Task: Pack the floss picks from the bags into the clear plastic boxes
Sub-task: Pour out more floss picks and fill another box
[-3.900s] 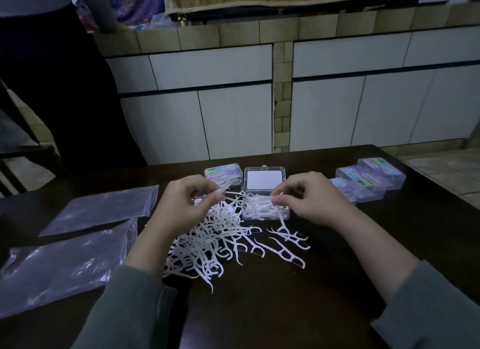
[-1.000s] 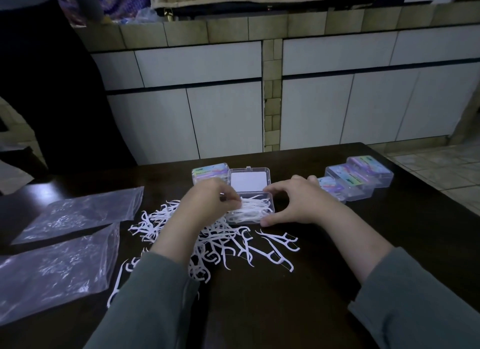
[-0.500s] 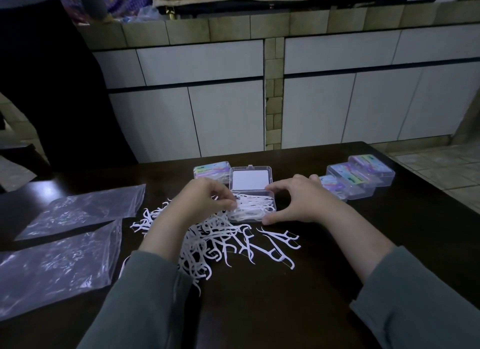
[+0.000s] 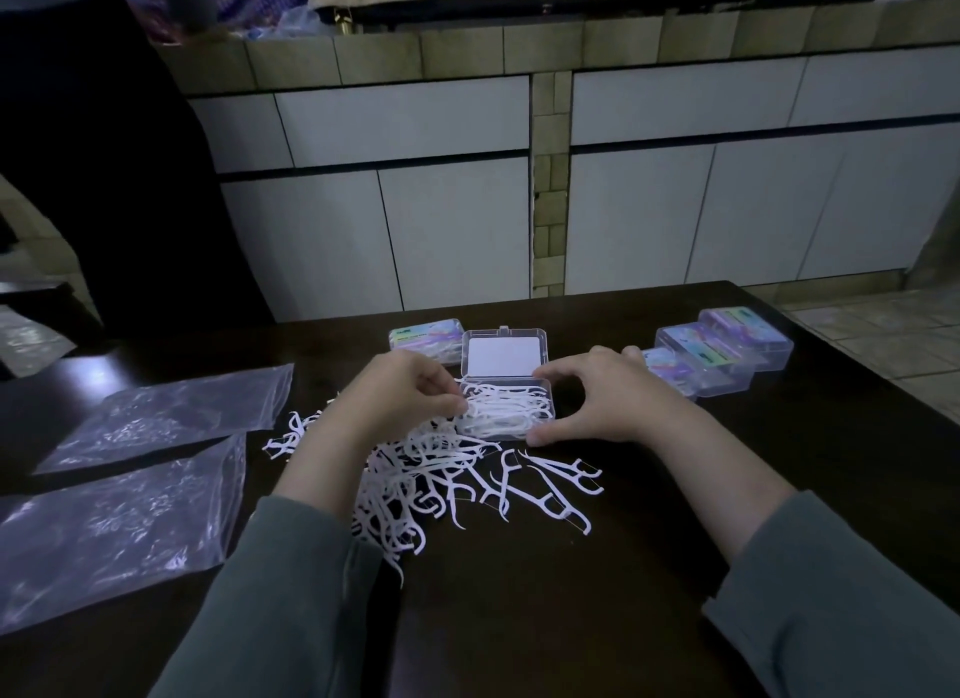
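Note:
An open clear plastic box (image 4: 546,414) sits mid-table, its lid (image 4: 503,354) tipped back, white floss picks heaped inside. My left hand (image 4: 402,401) rests at the box's left end, fingertips pinched on floss picks there. My right hand (image 4: 605,393) cups the box's right side, thumb at the near corner, index finger along the far rim. A loose pile of white floss picks (image 4: 441,482) spreads on the dark table (image 4: 545,593) just in front of the box. Two flat, empty-looking clear bags (image 4: 171,417) (image 4: 114,531) lie at the left.
One closed box with a colourful label (image 4: 426,334) stands behind my left hand. A row of three closed labelled boxes (image 4: 727,352) sits at the right, near the table's right edge. White cabinets stand beyond the table. A person in dark clothes stands at far left.
Earlier both hands held picks above the pile. Since then they came down to the box; over the last second they hardly moved.

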A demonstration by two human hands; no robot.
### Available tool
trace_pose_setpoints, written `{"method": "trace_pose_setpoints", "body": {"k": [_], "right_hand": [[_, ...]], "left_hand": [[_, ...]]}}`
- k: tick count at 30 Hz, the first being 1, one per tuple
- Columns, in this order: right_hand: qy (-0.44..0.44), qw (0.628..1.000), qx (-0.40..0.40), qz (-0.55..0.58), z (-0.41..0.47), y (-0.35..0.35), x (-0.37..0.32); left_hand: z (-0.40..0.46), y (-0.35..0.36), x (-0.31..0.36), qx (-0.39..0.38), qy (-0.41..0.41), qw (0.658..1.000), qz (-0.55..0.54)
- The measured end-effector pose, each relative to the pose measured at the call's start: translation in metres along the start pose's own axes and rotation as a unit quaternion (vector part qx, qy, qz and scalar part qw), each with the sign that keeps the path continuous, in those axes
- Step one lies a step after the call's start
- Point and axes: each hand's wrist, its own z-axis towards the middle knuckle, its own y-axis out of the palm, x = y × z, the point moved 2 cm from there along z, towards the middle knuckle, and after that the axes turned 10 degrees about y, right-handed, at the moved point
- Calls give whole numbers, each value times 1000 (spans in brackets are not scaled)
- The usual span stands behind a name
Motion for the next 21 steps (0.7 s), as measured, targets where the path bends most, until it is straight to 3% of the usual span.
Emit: {"method": "trace_pose_setpoints", "body": {"k": [9,13,17,21], "right_hand": [[-8,1000,0,-14,-4,-3,-1],[-4,1000,-1,-16,-2,-3,0],[-8,1000,1,-19,-1,0,1],[10,999,11,-38,-1,-3,2]], "left_hand": [[3,6,8,16,29,999,38],[10,16,18,62,80,994,46],[20,25,23,20,76,993,89],[16,19,21,38,95,993,62]]}}
